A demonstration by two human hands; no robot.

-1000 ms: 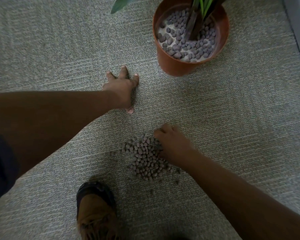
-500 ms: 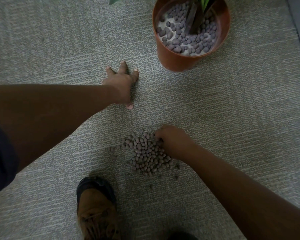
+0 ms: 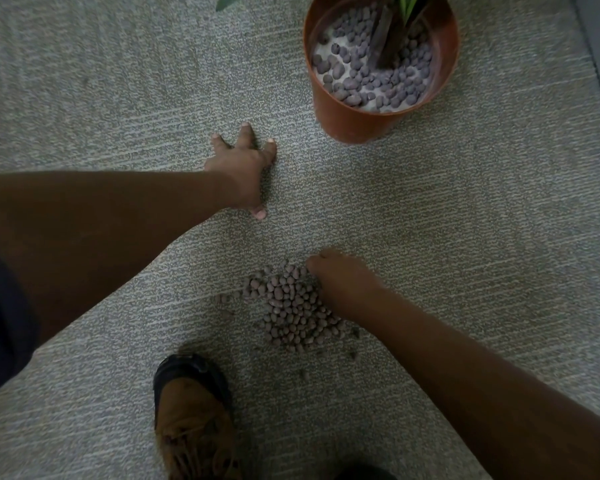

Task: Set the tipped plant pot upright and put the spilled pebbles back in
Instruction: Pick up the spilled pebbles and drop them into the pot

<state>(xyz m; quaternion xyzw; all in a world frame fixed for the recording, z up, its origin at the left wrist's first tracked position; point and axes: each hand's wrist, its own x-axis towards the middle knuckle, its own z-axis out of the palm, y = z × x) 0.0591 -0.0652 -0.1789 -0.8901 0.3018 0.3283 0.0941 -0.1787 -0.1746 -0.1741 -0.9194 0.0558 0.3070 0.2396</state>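
your right hand (image 3: 343, 289) sits on the near-right edge of the spilled pebbles (image 3: 291, 306); fingers curled into them, whether any are held i cannot tell. the upright pot (image 3: 381, 109) lies beyond the pile. your left hand (image 3: 243, 168), splayed flat on the carpet (image 3: 465, 220), is nearer the pot.

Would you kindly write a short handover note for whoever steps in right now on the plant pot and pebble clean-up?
Left hand: flat on the carpet with fingers spread, holding nothing, apparently bracing.
Right hand: at the right edge of the spilled pebble pile, fingers curled into it; whether it has any pebbles in its grip is hidden.
Terracotta plant pot: upright on the carpet, top right, pebbles already around the plant stem.
Done: pot is set upright.
Left: scoop the pile into the pot, then pick up the few stray pebbles nearer the brown shoe.
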